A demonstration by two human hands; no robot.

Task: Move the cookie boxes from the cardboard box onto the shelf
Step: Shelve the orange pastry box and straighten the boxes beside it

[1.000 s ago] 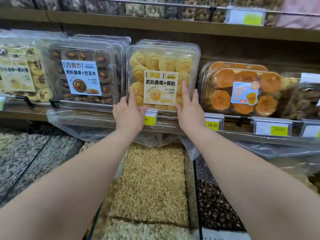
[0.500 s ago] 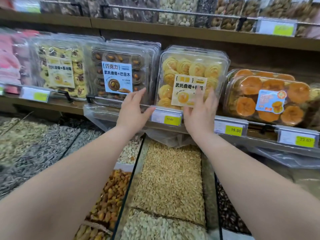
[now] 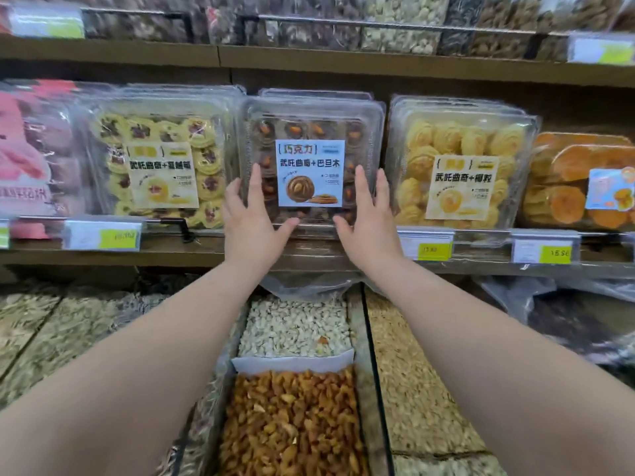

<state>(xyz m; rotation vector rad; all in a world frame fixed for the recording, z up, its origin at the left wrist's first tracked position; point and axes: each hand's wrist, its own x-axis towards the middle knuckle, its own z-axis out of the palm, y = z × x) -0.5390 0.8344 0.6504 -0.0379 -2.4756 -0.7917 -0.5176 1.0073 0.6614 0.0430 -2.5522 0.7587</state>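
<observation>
A clear plastic box of chocolate cookies (image 3: 311, 128) with a white and blue label stands on the wooden shelf (image 3: 171, 256), at the front of a short stack. My left hand (image 3: 252, 225) lies flat against its lower left front, fingers spread. My right hand (image 3: 369, 225) lies flat against its lower right front in the same way. Neither hand wraps around the box. To its right stands a box of yellow swirl cookies (image 3: 460, 139), and to its left a box of jam-centred cookies (image 3: 154, 132). No cardboard box is in view.
Orange cookies (image 3: 580, 159) and pink packs (image 3: 31, 159) fill the shelf's ends. Price tags (image 3: 426, 249) hang along the shelf edge. An upper shelf (image 3: 309, 63) sits close above the boxes. Below my arms are open bins of raisins (image 3: 292, 424) and seeds (image 3: 295, 328).
Both hands left the yellow swirl cookie box and moved left onto the chocolate cookie box. The view has shifted left with them.
</observation>
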